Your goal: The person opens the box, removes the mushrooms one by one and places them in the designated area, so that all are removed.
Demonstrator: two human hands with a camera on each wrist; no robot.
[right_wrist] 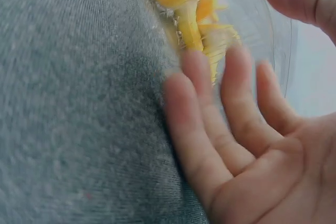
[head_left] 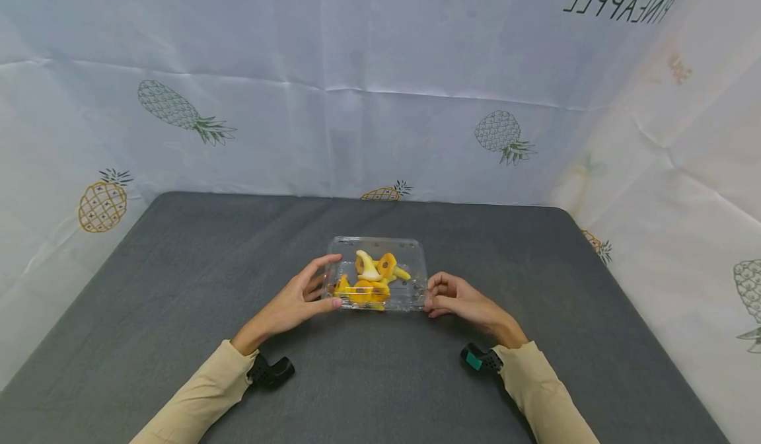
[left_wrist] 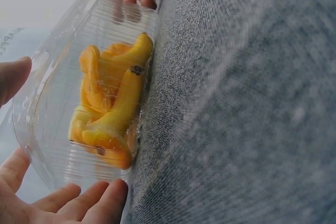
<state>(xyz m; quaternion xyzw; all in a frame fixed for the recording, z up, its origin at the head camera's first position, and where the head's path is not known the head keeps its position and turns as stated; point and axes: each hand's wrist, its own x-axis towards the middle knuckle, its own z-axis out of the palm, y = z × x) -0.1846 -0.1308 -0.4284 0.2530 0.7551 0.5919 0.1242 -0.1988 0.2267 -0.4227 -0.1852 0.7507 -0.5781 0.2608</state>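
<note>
A clear plastic box (head_left: 410, 267) sits on the grey table, with several yellow-orange, mushroom-shaped pieces (head_left: 370, 292) seen through its walls. My left hand (head_left: 297, 302) is at the box's left end, thumb by the front corner and index finger near the rim. The left wrist view shows its straight fingers (left_wrist: 102, 203) spread along that end wall. At the opposite end is my right hand (head_left: 460, 300), its thumb near the front right corner. Its fingers (right_wrist: 239, 93) are spread and gently bent beside the end wall, blurred in the right wrist view.
A dark grey cloth (head_left: 238, 232) covers the table. Behind and beside it hangs a pale curtain (head_left: 357, 140) printed with pineapples. Black wrist cameras (head_left: 271, 371) sit below both cuffs, close over the cloth.
</note>
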